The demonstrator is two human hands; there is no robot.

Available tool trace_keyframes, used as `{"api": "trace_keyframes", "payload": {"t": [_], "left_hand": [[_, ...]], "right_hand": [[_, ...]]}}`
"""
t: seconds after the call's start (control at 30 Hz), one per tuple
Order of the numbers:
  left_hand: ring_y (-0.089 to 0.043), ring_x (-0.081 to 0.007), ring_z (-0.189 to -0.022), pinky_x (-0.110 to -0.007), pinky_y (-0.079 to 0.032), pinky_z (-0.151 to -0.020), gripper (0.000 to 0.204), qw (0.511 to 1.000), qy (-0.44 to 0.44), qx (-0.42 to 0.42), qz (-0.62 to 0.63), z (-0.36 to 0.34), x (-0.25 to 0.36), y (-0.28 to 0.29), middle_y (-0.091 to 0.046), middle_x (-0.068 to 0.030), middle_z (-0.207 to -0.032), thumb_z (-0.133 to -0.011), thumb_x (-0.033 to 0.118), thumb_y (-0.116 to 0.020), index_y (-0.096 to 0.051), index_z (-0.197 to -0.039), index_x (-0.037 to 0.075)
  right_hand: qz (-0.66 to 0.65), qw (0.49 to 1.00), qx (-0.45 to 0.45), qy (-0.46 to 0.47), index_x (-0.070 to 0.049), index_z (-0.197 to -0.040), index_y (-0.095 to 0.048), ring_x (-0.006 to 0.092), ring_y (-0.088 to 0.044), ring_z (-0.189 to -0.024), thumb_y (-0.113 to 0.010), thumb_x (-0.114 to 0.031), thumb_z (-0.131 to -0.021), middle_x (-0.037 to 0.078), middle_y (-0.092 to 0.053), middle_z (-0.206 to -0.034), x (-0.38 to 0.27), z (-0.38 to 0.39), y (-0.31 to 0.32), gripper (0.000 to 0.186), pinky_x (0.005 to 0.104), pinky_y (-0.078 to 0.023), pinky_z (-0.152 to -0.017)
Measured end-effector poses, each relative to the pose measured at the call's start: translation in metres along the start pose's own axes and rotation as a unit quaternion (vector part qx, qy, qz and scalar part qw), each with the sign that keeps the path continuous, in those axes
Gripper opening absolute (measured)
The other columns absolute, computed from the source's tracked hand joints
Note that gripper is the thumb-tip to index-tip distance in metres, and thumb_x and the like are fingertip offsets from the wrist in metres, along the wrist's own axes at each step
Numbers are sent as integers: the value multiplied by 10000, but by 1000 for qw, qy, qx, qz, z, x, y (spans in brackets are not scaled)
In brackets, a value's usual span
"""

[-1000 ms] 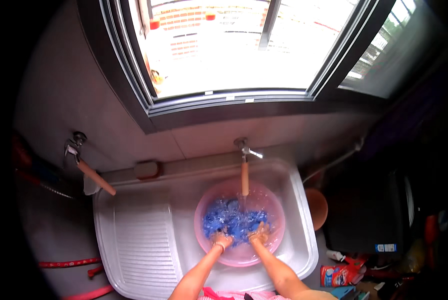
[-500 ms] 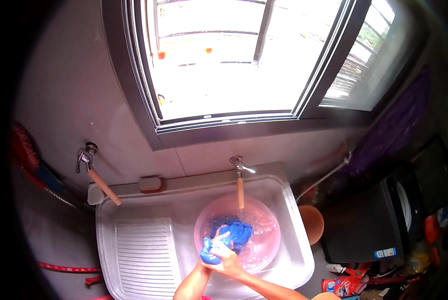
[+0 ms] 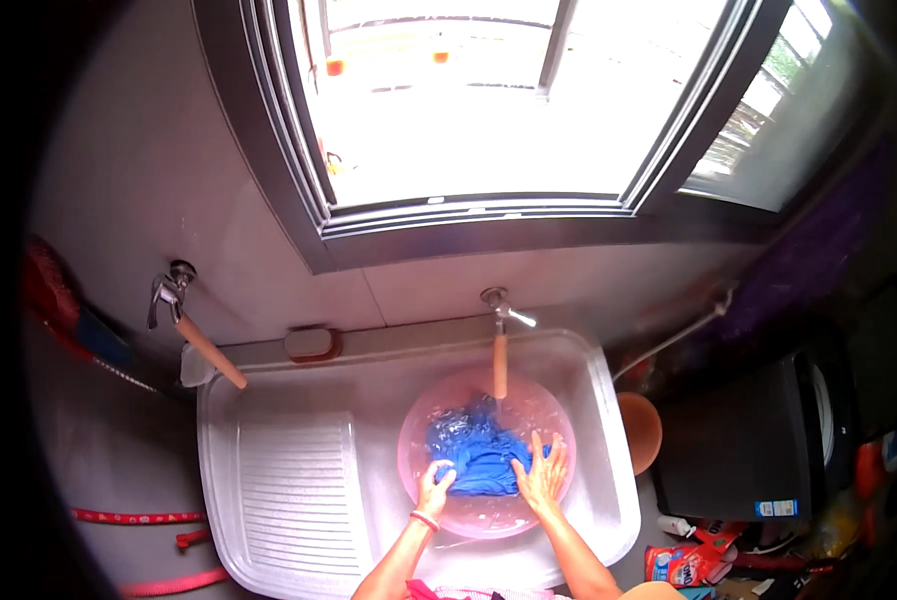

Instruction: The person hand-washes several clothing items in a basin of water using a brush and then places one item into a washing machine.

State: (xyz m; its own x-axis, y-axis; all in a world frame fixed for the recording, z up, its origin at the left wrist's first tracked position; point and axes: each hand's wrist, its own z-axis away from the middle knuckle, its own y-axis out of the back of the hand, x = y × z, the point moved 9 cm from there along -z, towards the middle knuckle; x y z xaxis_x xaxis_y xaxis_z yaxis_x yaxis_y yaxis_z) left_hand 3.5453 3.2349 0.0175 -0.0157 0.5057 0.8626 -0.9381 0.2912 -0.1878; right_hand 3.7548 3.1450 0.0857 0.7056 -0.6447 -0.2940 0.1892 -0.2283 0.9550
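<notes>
A blue cloth, wet and spread out, lies in water in a pink see-through basin. My left hand is at the cloth's near left edge, with thumb and fingers closed on it. At the right end, my right hand rests against the cloth with its fingers spread. Above the basin hangs an orange hose on a metal tap, with water beneath its end. The cloth's garment type cannot be made out.
The basin stands in a grey sink with a ribbed washboard on its left. A second tap hose, a brush-like block and a white cup are along the back. Right of the sink are an orange bowl and a black washing machine.
The cloth was bunched between both hands at the basin's near left. Now it is spread wider in the water, and my right hand has moved right, its fingers apart.
</notes>
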Motion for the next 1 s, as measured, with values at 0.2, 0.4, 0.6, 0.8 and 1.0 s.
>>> {"api": "trace_keyframes", "payload": {"t": [0.2, 0.4, 0.6, 0.8, 1.0], "left_hand": [[-493, -360, -1012, -435, -401, -876, 557, 832, -175, -100, -517, 9, -15, -35, -521, -164, -1059, -666, -58, -539, -502, -1169, 180], [-321, -353, -1239, -416, -300, -1013, 518, 817, 63, -201, -537, -34, -111, -17, -356, -206, -1329, -759, 155, -531, -431, -1267, 125], [-334, -265, -1252, -403, -286, -1024, 682, 973, 148, -93, -151, -32, -92, -32, -389, -142, -1326, -818, 559, -455, -375, -1310, 95], [-482, -220, -1108, -405, -380, -946, 712, 889, 408, -107, 180, 5, -84, -62, -483, -82, -1227, -806, 631, -353, -395, -1276, 97], [-503, -179, -1067, -356, -416, -901, 510, 913, 293, -142, 247, -2, -60, -59, -525, -69, -1155, -862, 435, -388, -448, -1212, 69]], "right_hand": [[-11, 968, -249, 43, -282, -1315, -338, 542, -284, -1157, -646, -184, -708, 191, -219, -1377, -24, 31, -47, 688, 630, -344, -867], [45, 958, -269, 85, -216, -1297, -386, 459, -309, -1188, -471, -113, -789, 179, -212, -1404, 9, 54, -138, 526, 494, -383, -935], [-342, 863, -105, -357, -95, -1221, -470, 338, -493, -1045, -633, -339, -691, 171, -503, -1152, 69, 47, -163, 606, 426, -418, -874], [-666, 646, -253, -273, -29, -1081, -516, 155, -546, -788, -683, -214, -741, 47, -563, -923, -81, 63, -53, 421, 295, -466, -722], [-386, 908, -68, 148, -49, -694, -554, 302, -548, -611, -706, -190, -668, 124, -516, -671, -149, 48, 23, 209, 363, -436, -556]]}}
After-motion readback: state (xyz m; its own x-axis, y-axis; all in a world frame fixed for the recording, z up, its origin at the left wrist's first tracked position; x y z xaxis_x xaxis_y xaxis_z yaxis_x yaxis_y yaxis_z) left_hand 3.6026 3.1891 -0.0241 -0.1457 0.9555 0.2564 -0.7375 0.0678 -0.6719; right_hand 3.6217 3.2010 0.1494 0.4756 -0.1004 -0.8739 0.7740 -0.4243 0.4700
